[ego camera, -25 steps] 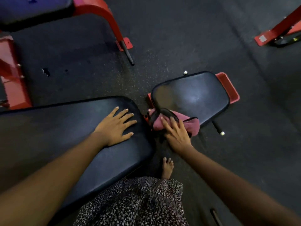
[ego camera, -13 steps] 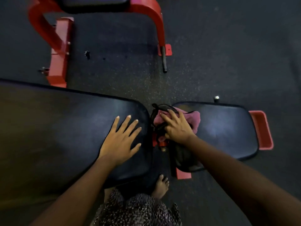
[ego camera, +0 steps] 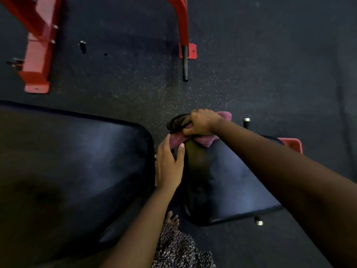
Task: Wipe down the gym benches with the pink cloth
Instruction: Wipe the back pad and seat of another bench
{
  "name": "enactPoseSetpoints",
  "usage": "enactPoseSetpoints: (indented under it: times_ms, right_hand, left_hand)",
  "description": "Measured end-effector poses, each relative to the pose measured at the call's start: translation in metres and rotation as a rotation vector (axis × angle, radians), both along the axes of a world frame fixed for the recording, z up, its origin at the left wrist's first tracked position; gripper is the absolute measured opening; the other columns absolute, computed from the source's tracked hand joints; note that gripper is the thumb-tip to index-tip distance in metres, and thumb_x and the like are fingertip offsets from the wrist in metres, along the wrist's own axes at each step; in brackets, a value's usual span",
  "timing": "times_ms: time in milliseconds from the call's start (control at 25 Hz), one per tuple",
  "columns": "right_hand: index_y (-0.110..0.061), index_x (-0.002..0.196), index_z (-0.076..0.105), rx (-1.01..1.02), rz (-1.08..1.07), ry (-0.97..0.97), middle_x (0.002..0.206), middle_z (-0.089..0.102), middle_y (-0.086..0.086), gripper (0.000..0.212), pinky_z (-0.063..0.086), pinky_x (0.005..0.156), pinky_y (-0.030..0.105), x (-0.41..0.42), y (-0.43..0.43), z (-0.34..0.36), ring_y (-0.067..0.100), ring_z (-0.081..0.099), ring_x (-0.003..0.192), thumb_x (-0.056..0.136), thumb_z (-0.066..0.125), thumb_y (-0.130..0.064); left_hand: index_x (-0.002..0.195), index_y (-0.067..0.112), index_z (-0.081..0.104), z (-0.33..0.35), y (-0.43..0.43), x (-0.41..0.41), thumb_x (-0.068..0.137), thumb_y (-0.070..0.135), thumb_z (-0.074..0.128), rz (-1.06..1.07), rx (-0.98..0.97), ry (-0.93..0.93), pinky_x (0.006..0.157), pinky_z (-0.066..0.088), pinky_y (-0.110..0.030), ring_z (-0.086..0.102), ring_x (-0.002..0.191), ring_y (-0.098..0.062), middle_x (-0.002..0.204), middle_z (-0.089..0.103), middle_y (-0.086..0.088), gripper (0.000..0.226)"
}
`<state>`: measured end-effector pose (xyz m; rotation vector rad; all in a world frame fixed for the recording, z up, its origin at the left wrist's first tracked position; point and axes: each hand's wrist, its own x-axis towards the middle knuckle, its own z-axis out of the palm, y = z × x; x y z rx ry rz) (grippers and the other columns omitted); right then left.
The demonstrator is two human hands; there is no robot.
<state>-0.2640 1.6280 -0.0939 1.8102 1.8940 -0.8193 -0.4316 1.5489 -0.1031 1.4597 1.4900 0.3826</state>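
1. Two black bench pads: the long pad (ego camera: 77,161) on my left, the seat pad (ego camera: 231,180) on my right.
2. One pink cloth (ego camera: 206,141), bunched at the seat pad's far end.
3. Two hands of mine: left hand (ego camera: 169,165), right hand (ego camera: 202,122).
4. One bare foot (ego camera: 172,218) on the floor between the pads.
5. Three red frame pieces: leg at top left (ego camera: 36,55), curved leg at top centre (ego camera: 181,22), bracket (ego camera: 291,144) past the seat pad.
6. Two chrome-tipped pegs by the seat pad: far one (ego camera: 246,120), near one (ego camera: 258,222).
7. One black bar (ego camera: 185,62) on the floor.
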Motion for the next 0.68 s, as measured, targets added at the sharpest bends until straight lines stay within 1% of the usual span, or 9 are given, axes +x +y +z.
enactPoseSetpoints:
  times_ms: [120,200,280,320,400,480,560,600,680]
  right_hand:
    - [-0.041,0.128,0.050,-0.052,-0.081,0.095,0.133,0.053,0.006,0.040,0.039,0.098,0.037,0.040,-0.005,-0.005,0.027,0.049,0.120,0.088,0.050,-0.046]
    - [-0.043,0.128,0.049,-0.060,-0.126,0.119,0.137,0.052,0.005,0.039,0.037,0.103,0.037,0.067,-0.015,-0.008,0.028,0.049,0.121,0.089,0.049,-0.044]
    - [-0.043,0.128,0.049,-0.073,-0.158,0.121,0.139,0.051,0.003,0.038,0.036,0.105,0.037,0.094,-0.030,-0.006,0.027,0.050,0.121,0.091,0.048,-0.042]
    - [-0.043,0.129,0.049,-0.076,-0.180,0.110,0.139,0.050,0.002,0.037,0.036,0.104,0.037,0.105,-0.037,-0.003,0.027,0.050,0.121,0.091,0.047,-0.042]
    - [-0.042,0.129,0.049,-0.060,-0.223,0.072,0.139,0.049,0.004,0.037,0.037,0.102,0.038,0.116,-0.051,0.004,0.027,0.049,0.121,0.092,0.044,-0.045]
    - [-0.042,0.131,0.045,-0.008,-0.220,0.005,0.135,0.050,0.008,0.042,0.038,0.099,0.041,0.109,-0.056,0.007,0.028,0.049,0.121,0.091,0.040,-0.054]
    - [-0.044,0.135,0.036,0.055,-0.134,-0.042,0.127,0.053,0.011,0.052,0.039,0.093,0.042,0.091,-0.054,0.007,0.029,0.050,0.117,0.087,0.035,-0.065]
    - [-0.046,0.137,0.030,0.079,-0.093,-0.050,0.125,0.053,0.012,0.056,0.039,0.092,0.042,0.082,-0.052,0.006,0.030,0.050,0.116,0.086,0.034,-0.067]
    - [-0.047,0.140,0.025,0.082,-0.083,-0.057,0.129,0.051,0.012,0.057,0.039,0.093,0.043,0.078,-0.053,0.005,0.031,0.049,0.119,0.087,0.032,-0.067]
  left_hand:
    - [0.147,0.016,0.021,-0.025,-0.011,0.041,0.095,0.037,0.042,0.097,-0.116,-0.040,0.109,0.018,-0.025,0.028,0.138,-0.023,0.150,0.029,-0.012,0.059]
    - [0.147,0.021,0.020,-0.035,-0.015,0.062,0.093,0.049,0.037,0.189,-0.085,0.069,0.105,0.026,-0.031,0.034,0.135,-0.026,0.149,0.033,-0.010,0.063]
    - [0.146,0.023,0.023,-0.038,-0.016,0.069,0.087,0.062,0.029,0.230,-0.038,0.203,0.097,0.036,-0.037,0.042,0.128,-0.029,0.145,0.040,-0.008,0.071]
    - [0.145,0.024,0.025,-0.039,-0.017,0.070,0.081,0.068,0.021,0.234,-0.015,0.230,0.093,0.039,-0.039,0.046,0.124,-0.030,0.142,0.043,-0.007,0.078]
    - [0.143,0.023,0.029,-0.038,-0.016,0.070,0.073,0.070,0.011,0.240,0.004,0.256,0.088,0.042,-0.040,0.049,0.119,-0.031,0.138,0.046,-0.007,0.087]
    - [0.141,0.021,0.031,-0.037,-0.015,0.071,0.075,0.071,0.016,0.218,-0.009,0.280,0.086,0.043,-0.041,0.051,0.117,-0.033,0.137,0.047,-0.008,0.084]
    - [0.141,0.021,0.030,-0.038,-0.015,0.072,0.084,0.065,0.032,0.196,-0.030,0.300,0.089,0.042,-0.042,0.049,0.119,-0.032,0.138,0.045,-0.007,0.073]
    - [0.142,0.021,0.029,-0.039,-0.013,0.071,0.087,0.059,0.037,0.191,-0.043,0.287,0.092,0.040,-0.042,0.047,0.122,-0.032,0.140,0.044,-0.007,0.067]
    - [0.145,0.020,0.025,-0.039,-0.012,0.066,0.089,0.054,0.041,0.156,-0.054,0.234,0.103,0.032,-0.043,0.039,0.130,-0.031,0.146,0.037,-0.009,0.067]
